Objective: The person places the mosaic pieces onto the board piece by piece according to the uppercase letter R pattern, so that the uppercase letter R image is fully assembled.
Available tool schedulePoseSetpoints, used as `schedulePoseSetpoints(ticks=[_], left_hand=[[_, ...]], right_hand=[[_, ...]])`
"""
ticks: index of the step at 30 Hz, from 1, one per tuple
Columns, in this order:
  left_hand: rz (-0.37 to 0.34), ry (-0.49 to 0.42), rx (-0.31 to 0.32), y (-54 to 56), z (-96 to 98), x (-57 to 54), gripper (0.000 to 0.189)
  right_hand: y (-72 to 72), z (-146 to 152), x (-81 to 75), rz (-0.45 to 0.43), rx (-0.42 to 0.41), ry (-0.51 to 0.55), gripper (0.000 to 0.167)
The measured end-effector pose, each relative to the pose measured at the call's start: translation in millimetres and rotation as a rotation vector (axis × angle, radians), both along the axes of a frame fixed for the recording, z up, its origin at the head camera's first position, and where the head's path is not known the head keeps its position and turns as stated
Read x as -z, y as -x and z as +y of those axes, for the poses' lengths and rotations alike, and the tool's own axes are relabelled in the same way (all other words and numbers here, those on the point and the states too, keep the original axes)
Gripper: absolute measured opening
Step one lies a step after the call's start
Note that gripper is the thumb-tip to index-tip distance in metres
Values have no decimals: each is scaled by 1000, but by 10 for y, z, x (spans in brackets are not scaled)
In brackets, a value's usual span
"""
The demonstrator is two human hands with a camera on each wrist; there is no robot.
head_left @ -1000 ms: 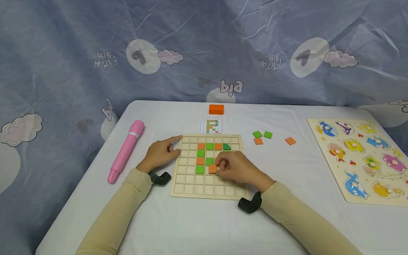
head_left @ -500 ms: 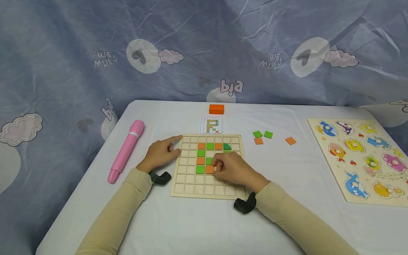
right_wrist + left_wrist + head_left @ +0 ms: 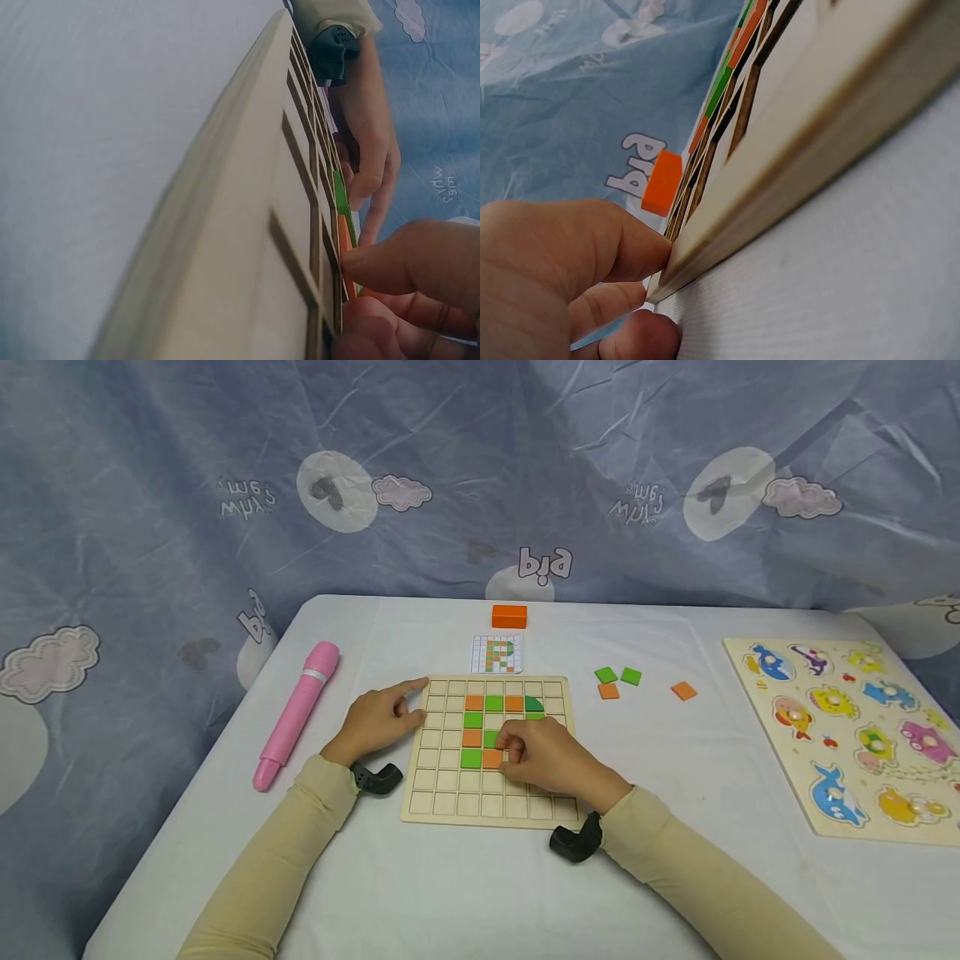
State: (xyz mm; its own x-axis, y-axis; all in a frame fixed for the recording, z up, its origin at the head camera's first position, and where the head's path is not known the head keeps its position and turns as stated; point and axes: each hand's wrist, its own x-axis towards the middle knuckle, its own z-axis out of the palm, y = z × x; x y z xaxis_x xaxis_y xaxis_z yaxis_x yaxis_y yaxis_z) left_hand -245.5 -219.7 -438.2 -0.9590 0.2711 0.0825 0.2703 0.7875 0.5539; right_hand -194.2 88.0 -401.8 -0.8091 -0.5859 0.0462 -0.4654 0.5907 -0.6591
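Observation:
A wooden grid board (image 3: pixel 453 806) lies on the table, with several orange and green square tiles and a dark green quarter-round piece in its cells. My right hand (image 3: pixel 551 756) pinches the edge of an orange tile (image 3: pixel 492 760) that sits in a cell beside a green tile (image 3: pixel 471 759). The right wrist view shows the thumb on that orange tile (image 3: pixel 346 247). Other cells are hidden under this hand. At the board's left side my left hand (image 3: pixel 375 720) touches the edge, its index finger stretched to the far corner and its thumb lower down.
Behind the board lie a pattern card (image 3: pixel 497 655) and an orange block (image 3: pixel 509 617). Loose green tiles (image 3: pixel 631 677) and orange tiles (image 3: pixel 683 692) are to the right. A pink pen-shaped stick (image 3: pixel 296 717) lies left, an animal puzzle board (image 3: pixel 847 735) far right.
My right hand moved slightly left with the orange tile, which went from lying askew to flat in its cell by half a second ago. Since then little moves; the left hand stays put.

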Motion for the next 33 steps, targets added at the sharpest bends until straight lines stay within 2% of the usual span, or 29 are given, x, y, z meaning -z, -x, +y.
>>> schedulePoseSetpoints(ticks=[8, 19, 28, 33], left_hand=[[2, 3, -2, 15, 2, 8, 59], [-4, -3, 3, -1, 16, -21, 59], [-8, 4, 3, -17, 18, -37, 59], [-15, 8, -1, -30, 21, -50, 60]], right_hand=[[31, 36, 18, -35, -16, 21, 15], [176, 288, 11, -218, -53, 163, 16], [316, 601, 3, -232, 7, 267, 24], [396, 801, -21, -194, 82, 306, 28]])
